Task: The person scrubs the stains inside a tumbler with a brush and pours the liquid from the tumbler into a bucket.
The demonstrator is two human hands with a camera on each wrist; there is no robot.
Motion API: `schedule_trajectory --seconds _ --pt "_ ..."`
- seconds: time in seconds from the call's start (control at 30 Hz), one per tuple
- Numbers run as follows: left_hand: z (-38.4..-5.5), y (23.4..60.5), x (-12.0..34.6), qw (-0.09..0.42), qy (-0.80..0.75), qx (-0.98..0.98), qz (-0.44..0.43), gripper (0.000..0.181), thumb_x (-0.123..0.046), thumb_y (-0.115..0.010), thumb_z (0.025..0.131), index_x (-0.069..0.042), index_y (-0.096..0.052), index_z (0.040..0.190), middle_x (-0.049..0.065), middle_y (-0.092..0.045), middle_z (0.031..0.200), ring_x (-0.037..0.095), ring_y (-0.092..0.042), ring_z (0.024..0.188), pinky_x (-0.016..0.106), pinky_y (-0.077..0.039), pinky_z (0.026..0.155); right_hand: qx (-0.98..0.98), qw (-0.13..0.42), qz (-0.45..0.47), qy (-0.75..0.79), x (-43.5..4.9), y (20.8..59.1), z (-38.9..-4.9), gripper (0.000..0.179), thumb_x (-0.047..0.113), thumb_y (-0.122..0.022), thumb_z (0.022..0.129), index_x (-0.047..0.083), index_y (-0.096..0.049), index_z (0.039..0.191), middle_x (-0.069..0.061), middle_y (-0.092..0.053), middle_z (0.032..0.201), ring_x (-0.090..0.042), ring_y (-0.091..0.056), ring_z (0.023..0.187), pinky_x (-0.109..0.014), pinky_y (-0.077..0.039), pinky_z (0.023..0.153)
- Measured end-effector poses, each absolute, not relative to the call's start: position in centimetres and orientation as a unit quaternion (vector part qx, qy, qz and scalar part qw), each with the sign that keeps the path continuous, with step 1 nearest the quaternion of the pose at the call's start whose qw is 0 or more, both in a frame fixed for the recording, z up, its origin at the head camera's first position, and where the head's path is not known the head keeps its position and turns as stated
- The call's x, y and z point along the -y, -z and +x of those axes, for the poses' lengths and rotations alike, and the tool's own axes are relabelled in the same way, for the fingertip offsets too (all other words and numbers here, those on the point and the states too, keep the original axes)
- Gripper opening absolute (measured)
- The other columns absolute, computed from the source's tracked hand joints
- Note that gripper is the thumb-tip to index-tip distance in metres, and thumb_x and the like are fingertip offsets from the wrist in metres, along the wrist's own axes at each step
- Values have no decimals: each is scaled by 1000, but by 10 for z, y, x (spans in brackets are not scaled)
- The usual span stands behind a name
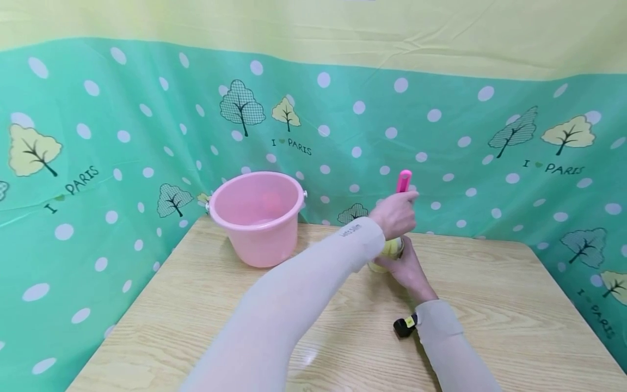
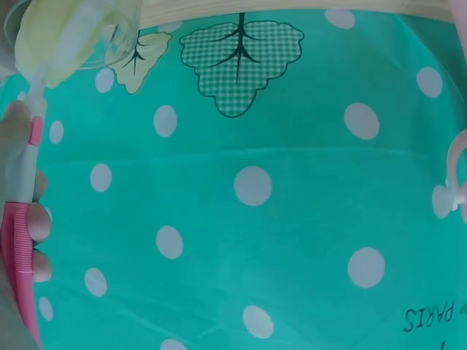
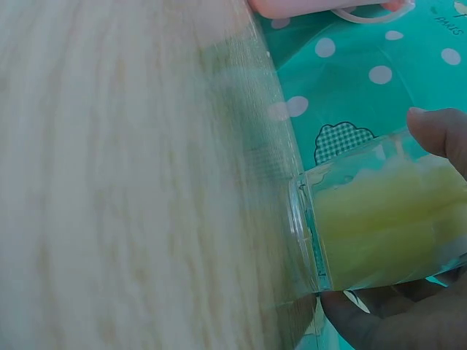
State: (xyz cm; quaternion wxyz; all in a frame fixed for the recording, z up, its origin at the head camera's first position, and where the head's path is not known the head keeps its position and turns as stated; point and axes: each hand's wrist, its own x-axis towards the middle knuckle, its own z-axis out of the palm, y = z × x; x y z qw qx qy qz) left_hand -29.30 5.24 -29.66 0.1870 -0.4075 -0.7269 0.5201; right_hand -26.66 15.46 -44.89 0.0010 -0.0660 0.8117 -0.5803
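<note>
A cup brush with a yellow sponge head (image 2: 58,36) and a pink-and-white handle (image 2: 17,226) is gripped by my left hand (image 1: 393,215). Its pink handle end (image 1: 404,181) sticks up past the fingers in the head view. The sponge sits inside a clear glass (image 3: 379,226). My right hand (image 1: 407,269) holds that glass from the side, thumb (image 3: 438,135) on one side and fingers (image 3: 379,313) on the other. In the head view the glass is low over the back of the table, partly covered by both hands.
To the left, a pink bucket (image 1: 259,234) stands on the wooden table (image 1: 343,337), with a reddish patch inside it. Behind hangs a green dotted curtain (image 1: 343,152) printed with trees. A small black device (image 1: 404,327) is at my right wrist.
</note>
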Motion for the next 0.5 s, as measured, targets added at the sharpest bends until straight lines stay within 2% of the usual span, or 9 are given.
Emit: schedule_trajectory --seconds 0.13,0.33,0.43,0.5 --pt "-294 296 -54 190 -535 718 -403 24 -15 -58 88 -20 -68 110 -2 -71 103 21 -57 101 42 -21 104 -814 -6 -69 576 -155 449 -267 104 35 -80 76 9 -11 150 -15 -25 150 -30 -27 135 -49 -20 112" --pt "-295 296 -51 174 -536 733 -380 20 -22 -59 90 -21 -67 108 -4 -70 100 17 -55 89 42 -21 103 -822 15 -52 567 -155 447 -265 105 34 -80 77 10 -10 152 -20 -11 156 -38 -11 142 -55 -15 112" --pt "-294 295 -50 164 -533 740 -377 20 -25 -59 92 -22 -67 110 -5 -70 100 15 -53 86 41 -20 101 -822 23 -48 567 -155 446 -265 105 34 -79 77 12 -9 152 -20 -10 156 -39 -10 142 -57 -14 111" --pt "-294 293 -50 158 -531 742 -376 20 -24 -59 92 -23 -67 110 -5 -70 101 15 -53 87 41 -20 101 -821 25 -44 568 -155 446 -265 103 34 -79 77 12 -11 151 -20 -13 155 -38 -14 141 -56 -17 111"
